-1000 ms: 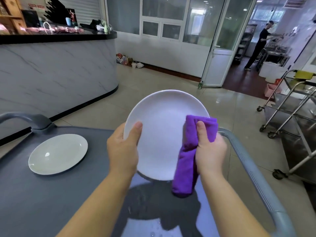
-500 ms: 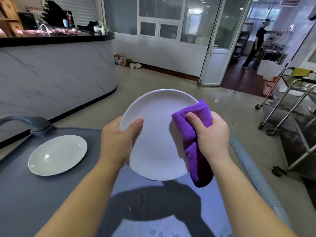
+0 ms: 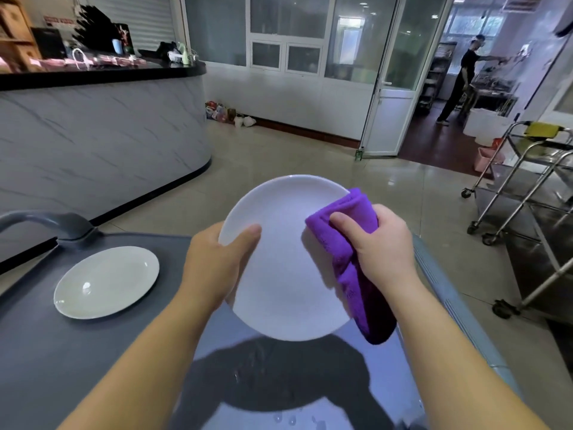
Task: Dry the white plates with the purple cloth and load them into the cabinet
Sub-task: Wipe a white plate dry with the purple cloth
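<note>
A round white plate (image 3: pixel 107 282) lies flat on the left part of a dark grey cart top (image 3: pixel 46 352). A curved grey handle (image 3: pixel 46 223) sticks up at the far left corner of the cart. Behind it stands a long counter with a pale marble front (image 3: pixel 93 150).

In the middle, the left hand (image 3: pixel 217 262) holds a second, bigger round white plate (image 3: pixel 285 274) up above the cart. The thumb lies on the front of the plate near its left edge, and the other fingers are curled behind it, so the hand pinches the rim. This plate is tilted up, with its face toward the camera. A dark shadow and a few water drops (image 3: pixel 285 418) show on the cart top below it.

The right hand (image 3: pixel 381 246) is closed around a soft purple cloth (image 3: pixel 350 259). The cloth is bunched up and pressed against the right side of the held plate. Its loose end hangs down past the plate's lower right edge.

To the far right, shiny metal carts on wheels (image 3: pixel 527 212) stand on the tiled floor. Far back, through an open door, a person in dark clothes (image 3: pixel 462 79) stands.
</note>
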Demonstrator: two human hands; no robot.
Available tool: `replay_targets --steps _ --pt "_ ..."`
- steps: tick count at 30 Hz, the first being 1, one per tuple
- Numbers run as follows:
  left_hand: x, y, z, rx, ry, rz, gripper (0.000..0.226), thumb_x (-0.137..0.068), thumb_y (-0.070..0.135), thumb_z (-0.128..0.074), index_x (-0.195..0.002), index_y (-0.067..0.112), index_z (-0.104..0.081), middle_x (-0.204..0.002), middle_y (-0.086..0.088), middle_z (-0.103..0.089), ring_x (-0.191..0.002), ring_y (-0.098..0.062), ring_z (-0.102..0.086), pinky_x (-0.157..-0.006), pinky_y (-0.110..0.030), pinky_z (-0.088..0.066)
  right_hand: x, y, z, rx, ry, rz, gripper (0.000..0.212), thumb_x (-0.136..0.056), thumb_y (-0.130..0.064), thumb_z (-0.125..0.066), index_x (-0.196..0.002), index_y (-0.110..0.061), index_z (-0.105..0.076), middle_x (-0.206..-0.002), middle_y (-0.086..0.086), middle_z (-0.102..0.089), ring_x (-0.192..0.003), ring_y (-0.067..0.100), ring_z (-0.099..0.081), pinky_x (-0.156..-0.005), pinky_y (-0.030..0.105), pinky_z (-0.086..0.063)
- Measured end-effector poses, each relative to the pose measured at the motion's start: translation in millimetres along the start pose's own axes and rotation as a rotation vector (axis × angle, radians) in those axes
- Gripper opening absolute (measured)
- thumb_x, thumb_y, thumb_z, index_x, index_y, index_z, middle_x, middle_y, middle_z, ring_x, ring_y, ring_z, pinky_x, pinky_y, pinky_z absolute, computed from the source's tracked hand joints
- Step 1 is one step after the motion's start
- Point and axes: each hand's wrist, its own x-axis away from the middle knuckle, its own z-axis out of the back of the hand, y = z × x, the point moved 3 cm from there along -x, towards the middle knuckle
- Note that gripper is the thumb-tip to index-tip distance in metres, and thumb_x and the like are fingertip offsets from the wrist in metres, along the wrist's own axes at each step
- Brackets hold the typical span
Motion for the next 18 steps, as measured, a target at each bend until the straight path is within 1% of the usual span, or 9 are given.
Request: replay_targets --steps 2,4,7,9,11,13,15,16,18 --pt "2 3 -2 0.006 0.177 -0.054 0.017 -0.087 0.029 -0.069 -0.070 0.029 -0.065 -0.072 0.006 -0.068 -0.068 -0.020 -0.063 -0.066 -0.039 -0.053 1 -5 1 -0.019 0.047 0.006 0.030 -0.077 -0.043 -0.074 -0.070 -0.021 -0.056 -0.060 -0.012 -0.057 -0.053 -0.003 -0.048 -0.051 0.012 -0.037" --pt "6 1 -7 0.196 0.232 -0.040 0.023 -0.087 0.028 -0.070 -0.064 0.026 -0.068 -0.067 0.005 -0.066 -0.066 -0.019 -0.060 -0.065 -0.038 -0.051 5 1 -3 -0.112 0.152 -0.051 0.029 -0.079 -0.046 -0.071 -0.076 -0.019 -0.060 -0.067 -0.011 -0.061 -0.060 0.001 -0.052 -0.055 0.016 -0.039" --pt "12 -5 -16 0.394 0.294 0.024 0.020 -0.090 0.029 -0.066 -0.071 0.031 -0.073 -0.078 0.010 -0.074 -0.076 -0.015 -0.068 -0.071 -0.034 -0.054 28 19 -24 -0.346 0.274 -0.234 0.033 -0.084 -0.047 -0.067 -0.085 -0.014 -0.064 -0.076 -0.005 -0.066 -0.069 0.009 -0.060 -0.060 0.021 -0.043" --pt "12 -12 -17 0.445 0.262 0.093 0.020 -0.091 0.026 -0.064 -0.074 0.030 -0.074 -0.084 0.007 -0.076 -0.082 -0.016 -0.071 -0.075 -0.037 -0.055 43 31 -36 -0.431 0.276 -0.327 0.031 -0.084 -0.047 -0.067 -0.088 -0.017 -0.064 -0.083 -0.003 -0.069 -0.076 0.014 -0.064 -0.066 0.026 -0.047" --pt "8 -18 -10 0.403 0.125 0.152 0.016 -0.088 0.022 -0.066 -0.075 0.023 -0.076 -0.086 0.001 -0.076 -0.083 -0.025 -0.070 -0.076 -0.042 -0.055 40 36 -32 -0.407 0.241 -0.333 0.028 -0.082 -0.047 -0.070 -0.085 -0.019 -0.065 -0.082 -0.004 -0.070 -0.077 0.014 -0.066 -0.071 0.030 -0.050" --pt "7 -17 -1 0.367 -0.038 0.175 0.009 -0.081 0.022 -0.068 -0.078 0.014 -0.073 -0.084 -0.004 -0.074 -0.080 -0.029 -0.067 -0.071 -0.039 -0.052 29 33 -18 -0.348 0.176 -0.279 0.027 -0.081 -0.043 -0.072 -0.078 -0.018 -0.065 -0.073 -0.007 -0.068 -0.068 0.011 -0.062 -0.067 0.028 -0.050" --pt "7 -14 3 0.326 -0.143 0.168 0.020 -0.074 0.031 -0.067 -0.084 0.015 -0.071 -0.082 -0.001 -0.074 -0.075 -0.024 -0.068 -0.066 -0.035 -0.051 20 21 -5 -0.271 0.122 -0.172 0.024 -0.082 -0.036 -0.073 -0.071 -0.018 -0.061 -0.062 -0.012 -0.061 -0.057 0.003 -0.053 -0.057 0.018 -0.045" --pt "7 -13 4 0.278 -0.130 0.129 0.020 -0.074 0.035 -0.068 -0.085 0.020 -0.071 -0.081 0.003 -0.075 -0.073 -0.020 -0.070 -0.066 -0.036 -0.053 19 15 -1 -0.239 0.099 -0.125 0.022 -0.081 -0.032 -0.074 -0.070 -0.019 -0.060 -0.059 -0.013 -0.059 -0.052 -0.001 -0.050 -0.053 0.014 -0.041" --pt "7 -11 3 0.178 0.020 0.053 0.013 -0.077 0.040 -0.071 -0.079 0.027 -0.072 -0.076 0.007 -0.074 -0.074 -0.024 -0.070 -0.069 -0.045 -0.057 20 10 0 -0.224 0.079 -0.083 0.019 -0.081 -0.030 -0.074 -0.072 -0.019 -0.061 -0.061 -0.012 -0.060 -0.051 -0.003 -0.049 -0.053 0.012 -0.040"
